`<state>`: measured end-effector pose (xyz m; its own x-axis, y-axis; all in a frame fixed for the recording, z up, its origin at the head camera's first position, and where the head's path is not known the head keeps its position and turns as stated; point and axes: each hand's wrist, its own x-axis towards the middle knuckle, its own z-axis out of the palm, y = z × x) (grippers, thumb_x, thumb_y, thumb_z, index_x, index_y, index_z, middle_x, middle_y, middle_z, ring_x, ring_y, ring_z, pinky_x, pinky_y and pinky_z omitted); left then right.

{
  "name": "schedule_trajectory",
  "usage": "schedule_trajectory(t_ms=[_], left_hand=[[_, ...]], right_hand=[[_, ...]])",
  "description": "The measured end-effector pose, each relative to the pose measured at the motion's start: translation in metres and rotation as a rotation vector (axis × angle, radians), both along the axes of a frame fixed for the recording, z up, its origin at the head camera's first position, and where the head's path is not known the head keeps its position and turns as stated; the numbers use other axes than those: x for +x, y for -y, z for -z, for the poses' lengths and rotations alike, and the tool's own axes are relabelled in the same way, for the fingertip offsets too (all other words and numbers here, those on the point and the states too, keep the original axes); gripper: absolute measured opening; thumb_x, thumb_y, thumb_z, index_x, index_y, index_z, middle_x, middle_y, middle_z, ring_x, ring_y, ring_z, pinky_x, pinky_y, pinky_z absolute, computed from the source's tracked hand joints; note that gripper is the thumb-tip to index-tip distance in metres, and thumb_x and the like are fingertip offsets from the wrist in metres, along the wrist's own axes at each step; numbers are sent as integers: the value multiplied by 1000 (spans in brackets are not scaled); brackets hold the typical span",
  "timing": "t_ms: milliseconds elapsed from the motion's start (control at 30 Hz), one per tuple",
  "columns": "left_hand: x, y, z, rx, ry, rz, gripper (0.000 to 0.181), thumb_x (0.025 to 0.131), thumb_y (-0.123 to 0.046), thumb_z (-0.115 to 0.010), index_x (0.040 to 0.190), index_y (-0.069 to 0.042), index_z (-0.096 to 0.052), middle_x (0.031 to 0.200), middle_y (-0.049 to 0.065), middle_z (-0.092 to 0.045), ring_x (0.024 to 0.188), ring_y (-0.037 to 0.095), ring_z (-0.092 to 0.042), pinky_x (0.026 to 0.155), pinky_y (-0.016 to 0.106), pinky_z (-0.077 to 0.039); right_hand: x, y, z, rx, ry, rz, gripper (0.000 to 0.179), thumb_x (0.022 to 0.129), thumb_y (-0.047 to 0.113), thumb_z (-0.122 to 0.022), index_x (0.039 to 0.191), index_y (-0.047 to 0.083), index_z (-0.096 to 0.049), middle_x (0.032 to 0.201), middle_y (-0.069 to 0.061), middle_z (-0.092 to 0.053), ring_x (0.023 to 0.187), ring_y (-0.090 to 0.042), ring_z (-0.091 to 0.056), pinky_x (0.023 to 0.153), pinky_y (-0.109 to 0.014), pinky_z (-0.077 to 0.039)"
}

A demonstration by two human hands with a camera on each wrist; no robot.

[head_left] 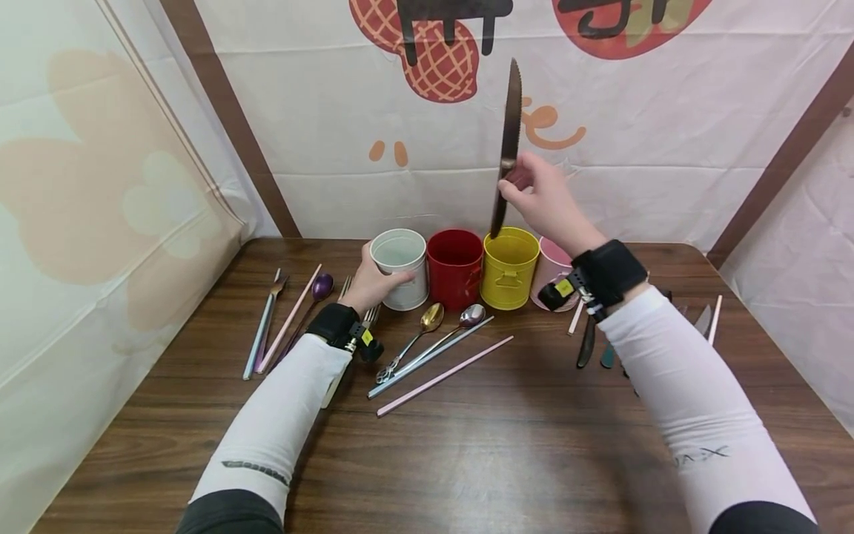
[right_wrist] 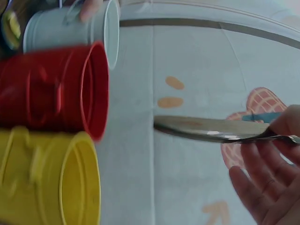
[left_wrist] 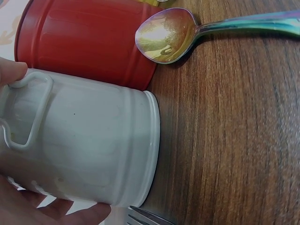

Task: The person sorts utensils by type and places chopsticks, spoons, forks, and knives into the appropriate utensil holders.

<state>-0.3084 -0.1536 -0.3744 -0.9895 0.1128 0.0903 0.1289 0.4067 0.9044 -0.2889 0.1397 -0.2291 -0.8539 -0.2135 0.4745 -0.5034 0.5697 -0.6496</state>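
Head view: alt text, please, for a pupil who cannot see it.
A person's right hand holds a knife blade-up; the left hand grips a white cup beside a red cup, yellow cup and pink cup. Cutlery lies on the wooden table.

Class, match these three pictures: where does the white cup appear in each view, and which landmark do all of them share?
Head: the white cup is just left of the middle, gripped by the left hand.
Left wrist: large and turned sideways, filling much of the left half.
Right wrist: sideways near the top left corner.
Shared landmark: the red cup, right next to it in every view.
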Motion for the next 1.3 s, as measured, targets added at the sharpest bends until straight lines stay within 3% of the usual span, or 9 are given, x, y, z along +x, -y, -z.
schedule_trajectory(t_ms=[267, 500, 800, 1000, 1300], left_hand=[[1, 0, 0, -22, -16, 1, 93, 83, -22, -77, 147, -6, -12, 139, 21, -38, 128, 34, -40, 106, 48, -31], [1, 1, 1, -8, -29, -11, 92, 83, -19, -77, 147, -5, -12, 140, 21, -37, 127, 33, -40, 106, 47, -31], [-1, -2, 1, -15, -51, -7, 92, 82, -17, -78, 146, -4, -13, 140, 21, -37, 127, 34, -41, 106, 46, -31], [-1, -4, 1, -12, -41, -12, 92, 82, -18, -77, 146, -4, -12, 138, 22, -39, 125, 35, -42, 104, 47, -33], [-1, -3, 2, -14, -32, -20, 93, 82, -20, -77, 146, -5, -12, 138, 22, -41, 125, 34, -43, 104, 47, -34]], right_hand=[[-16, 49, 14, -244, 10, -99, 21, 96, 8, -59, 114, -1, -53, 103, -16, -63, 90, -25, -61, 79, -29, -49], [-24, 84, 43, -311, 104, -134, 16, 97, 9, -58, 109, -1, -55, 100, -17, -64, 88, -28, -65, 80, -35, -52], [-32, 101, 75, -97, 192, -72, 19, 99, 17, -58, 112, 4, -58, 102, -12, -68, 92, -22, -64, 85, -33, -50], [-33, 104, 81, 12, 162, -106, 17, 98, 16, -59, 112, 6, -57, 101, -11, -68, 94, -22, -63, 86, -35, -50], [-36, 106, 87, 177, 137, -62, 17, 97, 20, -62, 109, 8, -59, 99, -8, -67, 93, -22, -58, 81, -34, -48]])
